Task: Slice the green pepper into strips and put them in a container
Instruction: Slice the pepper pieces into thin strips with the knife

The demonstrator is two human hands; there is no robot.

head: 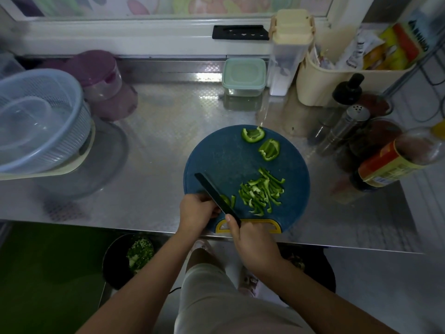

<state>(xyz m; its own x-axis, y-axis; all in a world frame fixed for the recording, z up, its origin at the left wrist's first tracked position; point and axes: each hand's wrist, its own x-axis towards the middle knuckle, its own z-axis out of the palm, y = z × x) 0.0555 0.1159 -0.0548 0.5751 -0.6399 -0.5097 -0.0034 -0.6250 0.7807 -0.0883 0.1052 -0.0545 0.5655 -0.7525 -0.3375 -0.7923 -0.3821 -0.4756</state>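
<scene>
A round blue cutting board [224,157] lies near the counter's front edge. On it sits a pile of green pepper strips [261,191], and two uncut pepper pieces [252,134] [269,149] lie at its far side. My right hand [250,239] grips the handle of a black knife [214,192], whose blade points away to the left. My left hand [196,210] holds a small pepper piece [227,200] down against the blade; most of that piece is hidden. A lidded pale green container [244,77] stands at the back of the counter.
A blue colander [36,119] with a clear tub inside sits at the left, purple lidded jars [101,78] behind it. Bottles, a shaker [344,130] and a cream caddy [337,78] crowd the right. A dark bin [130,259] with green scraps stands on the floor below.
</scene>
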